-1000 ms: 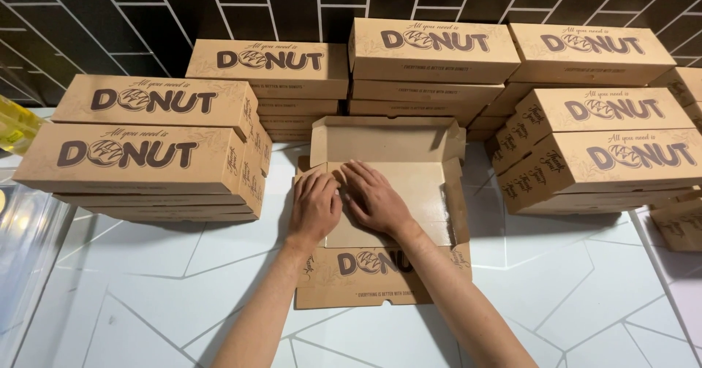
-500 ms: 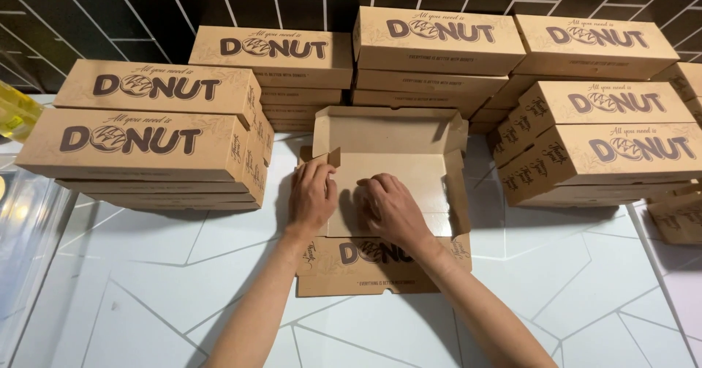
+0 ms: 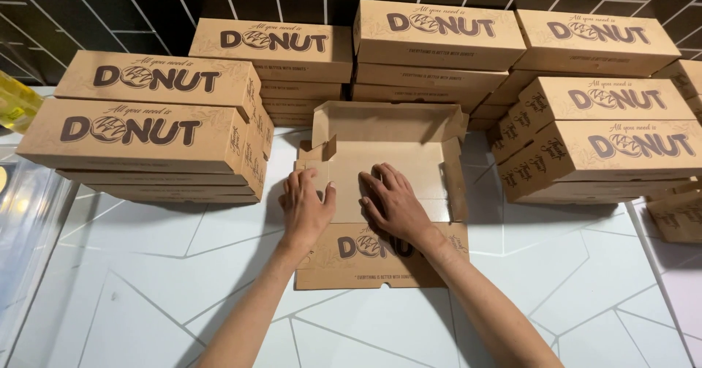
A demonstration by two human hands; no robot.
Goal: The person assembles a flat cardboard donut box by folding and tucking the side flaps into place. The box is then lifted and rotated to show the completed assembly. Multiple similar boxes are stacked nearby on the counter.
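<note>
In the head view, an open cardboard box (image 3: 387, 170) lies flat in the middle of the worktop (image 3: 146, 302), with its far wall folded up and its printed lid flap spread toward the near side. The left hand (image 3: 306, 208) rests on the left part of the box floor, its grip apart, fingers near the small left side flap. The right hand (image 3: 395, 205) presses flat on the box floor just beside it, grip apart too, holding nothing.

The worktop is white with thin grey lines in angular shapes. Stacks of closed boxes (image 3: 146, 130) stand at the left, far and right sides. Behind them is a wall of dark tiles (image 3: 88, 9). A yellow object (image 3: 14, 101) shows at the left edge.
</note>
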